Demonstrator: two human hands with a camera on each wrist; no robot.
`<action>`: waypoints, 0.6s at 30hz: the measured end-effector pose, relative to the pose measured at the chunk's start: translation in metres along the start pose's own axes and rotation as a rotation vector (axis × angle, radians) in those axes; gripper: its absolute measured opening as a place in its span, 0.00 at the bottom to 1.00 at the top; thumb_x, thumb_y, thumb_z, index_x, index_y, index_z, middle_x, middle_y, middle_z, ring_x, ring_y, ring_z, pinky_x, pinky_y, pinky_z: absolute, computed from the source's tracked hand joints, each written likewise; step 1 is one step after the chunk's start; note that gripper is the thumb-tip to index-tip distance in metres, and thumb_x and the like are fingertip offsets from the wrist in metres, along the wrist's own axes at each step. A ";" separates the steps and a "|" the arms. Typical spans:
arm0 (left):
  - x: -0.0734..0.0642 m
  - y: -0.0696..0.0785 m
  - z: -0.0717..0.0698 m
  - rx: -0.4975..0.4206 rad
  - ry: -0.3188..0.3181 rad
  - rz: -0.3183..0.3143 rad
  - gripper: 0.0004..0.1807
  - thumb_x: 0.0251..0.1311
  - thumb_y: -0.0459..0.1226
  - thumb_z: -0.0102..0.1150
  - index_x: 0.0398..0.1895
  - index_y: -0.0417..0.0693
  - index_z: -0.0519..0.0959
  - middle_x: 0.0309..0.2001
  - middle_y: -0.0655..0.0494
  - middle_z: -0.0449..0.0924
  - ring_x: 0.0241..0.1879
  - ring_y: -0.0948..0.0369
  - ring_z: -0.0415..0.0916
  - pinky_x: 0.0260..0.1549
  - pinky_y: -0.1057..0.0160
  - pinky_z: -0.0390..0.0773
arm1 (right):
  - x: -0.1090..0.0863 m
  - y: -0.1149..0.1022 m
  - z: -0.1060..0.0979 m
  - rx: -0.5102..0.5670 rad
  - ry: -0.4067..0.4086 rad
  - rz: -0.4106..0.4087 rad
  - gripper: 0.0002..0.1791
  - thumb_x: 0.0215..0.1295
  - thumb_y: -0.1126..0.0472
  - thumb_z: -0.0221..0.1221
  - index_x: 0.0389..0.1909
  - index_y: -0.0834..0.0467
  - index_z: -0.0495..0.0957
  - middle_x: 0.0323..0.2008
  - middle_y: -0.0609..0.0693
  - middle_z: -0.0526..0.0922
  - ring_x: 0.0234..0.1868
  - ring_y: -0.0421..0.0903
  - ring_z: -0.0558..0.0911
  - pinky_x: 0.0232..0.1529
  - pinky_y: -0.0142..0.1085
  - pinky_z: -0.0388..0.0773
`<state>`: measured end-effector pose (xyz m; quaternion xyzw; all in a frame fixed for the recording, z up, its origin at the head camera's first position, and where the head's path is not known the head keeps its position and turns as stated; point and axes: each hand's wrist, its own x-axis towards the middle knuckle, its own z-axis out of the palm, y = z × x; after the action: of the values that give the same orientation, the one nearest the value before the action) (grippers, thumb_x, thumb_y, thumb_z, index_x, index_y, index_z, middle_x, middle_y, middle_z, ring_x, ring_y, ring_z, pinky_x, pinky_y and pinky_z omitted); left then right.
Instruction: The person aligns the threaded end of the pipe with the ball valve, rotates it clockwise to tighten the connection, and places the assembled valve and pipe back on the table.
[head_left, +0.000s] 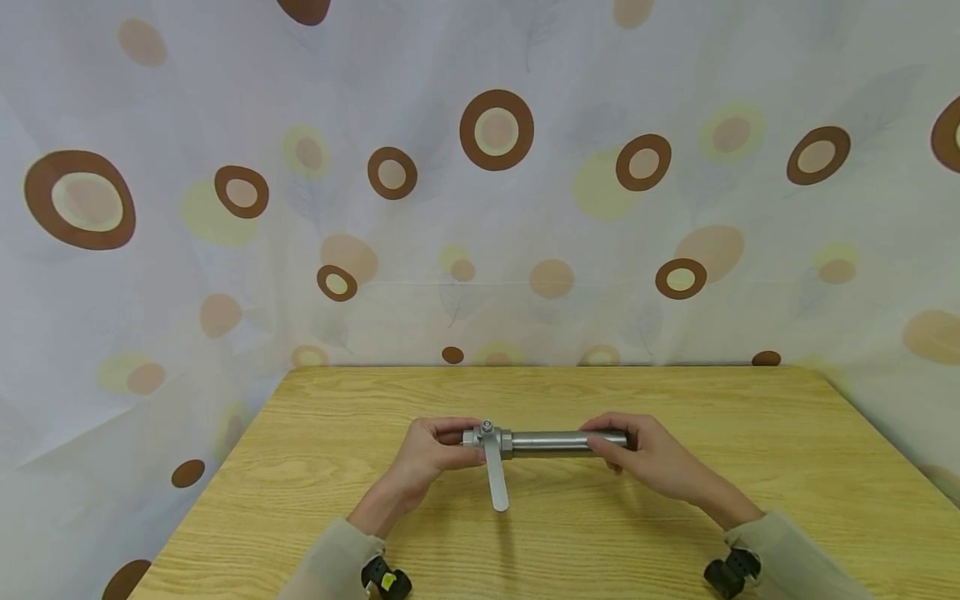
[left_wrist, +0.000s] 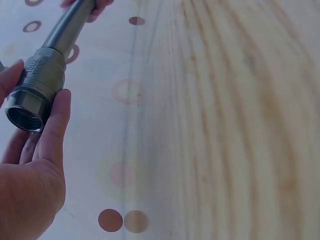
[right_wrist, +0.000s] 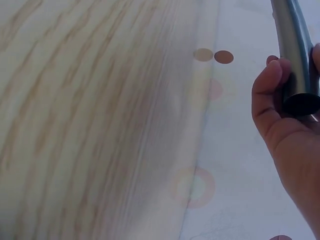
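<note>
- Gripping the valve (head_left: pixel 477 439) in the head view, the left hand (head_left: pixel 426 461) has its fingers and thumb on either side of it, while the right hand (head_left: pixel 662 460) grips the pipe (head_left: pixel 547 443) near its far end. Valve and pipe, joined, run sideways above the bench (head_left: pixel 337 450), the lever (head_left: pixel 497 479) reaching out on the near side.
- From the left wrist, the valve's threaded mouth (left_wrist: pixel 25 119) faces the camera.
- From the right wrist, the hand curls round the pipe beside its dark end (right_wrist: pixel 302 104).
</note>
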<state>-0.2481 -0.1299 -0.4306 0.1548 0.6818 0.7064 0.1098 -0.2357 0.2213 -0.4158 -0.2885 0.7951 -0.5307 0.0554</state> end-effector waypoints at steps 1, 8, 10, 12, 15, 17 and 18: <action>0.000 0.000 0.000 0.001 0.000 0.000 0.26 0.57 0.26 0.74 0.61 0.30 0.82 0.50 0.41 0.88 0.49 0.56 0.87 0.52 0.56 0.84 | 0.000 0.001 0.000 0.002 0.000 -0.004 0.17 0.81 0.62 0.58 0.62 0.67 0.78 0.37 0.64 0.80 0.25 0.51 0.76 0.27 0.45 0.79; -0.002 -0.001 -0.001 -0.007 0.010 -0.010 0.26 0.57 0.26 0.74 0.61 0.31 0.83 0.50 0.42 0.88 0.49 0.55 0.87 0.53 0.56 0.83 | 0.000 0.006 0.002 0.020 0.000 -0.085 0.21 0.70 0.70 0.67 0.61 0.66 0.75 0.54 0.65 0.77 0.40 0.45 0.85 0.35 0.40 0.85; -0.002 -0.001 -0.001 -0.008 0.007 -0.005 0.26 0.57 0.27 0.74 0.61 0.31 0.83 0.50 0.42 0.88 0.49 0.56 0.87 0.54 0.56 0.83 | 0.000 0.006 0.001 0.020 0.000 -0.087 0.19 0.71 0.70 0.67 0.59 0.67 0.76 0.53 0.65 0.78 0.36 0.46 0.84 0.34 0.42 0.85; -0.002 0.000 0.000 -0.006 0.002 0.000 0.26 0.57 0.27 0.74 0.61 0.31 0.83 0.50 0.42 0.88 0.49 0.56 0.87 0.54 0.56 0.83 | -0.001 0.005 0.000 0.020 -0.003 -0.071 0.17 0.73 0.68 0.65 0.58 0.67 0.77 0.50 0.64 0.80 0.34 0.50 0.84 0.33 0.44 0.85; -0.001 0.000 0.000 -0.003 -0.001 0.004 0.26 0.58 0.27 0.74 0.61 0.31 0.83 0.50 0.42 0.88 0.49 0.56 0.87 0.54 0.56 0.83 | -0.002 0.003 -0.001 0.007 -0.009 -0.038 0.15 0.77 0.65 0.62 0.59 0.67 0.78 0.46 0.61 0.83 0.34 0.55 0.83 0.34 0.45 0.85; -0.001 0.000 0.000 -0.002 0.000 0.005 0.26 0.58 0.27 0.74 0.61 0.30 0.82 0.50 0.42 0.88 0.49 0.56 0.87 0.54 0.56 0.83 | -0.002 0.002 -0.002 0.008 -0.015 -0.019 0.16 0.80 0.63 0.59 0.60 0.68 0.78 0.43 0.62 0.84 0.33 0.56 0.82 0.34 0.46 0.85; 0.000 0.000 0.000 -0.002 0.000 0.006 0.26 0.58 0.27 0.74 0.61 0.31 0.82 0.50 0.42 0.88 0.49 0.56 0.87 0.54 0.56 0.83 | -0.002 0.001 -0.002 0.010 -0.015 -0.012 0.17 0.80 0.62 0.58 0.61 0.68 0.78 0.43 0.62 0.84 0.32 0.55 0.82 0.34 0.46 0.85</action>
<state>-0.2479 -0.1302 -0.4308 0.1567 0.6808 0.7074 0.1078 -0.2356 0.2244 -0.4162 -0.2971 0.7901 -0.5328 0.0598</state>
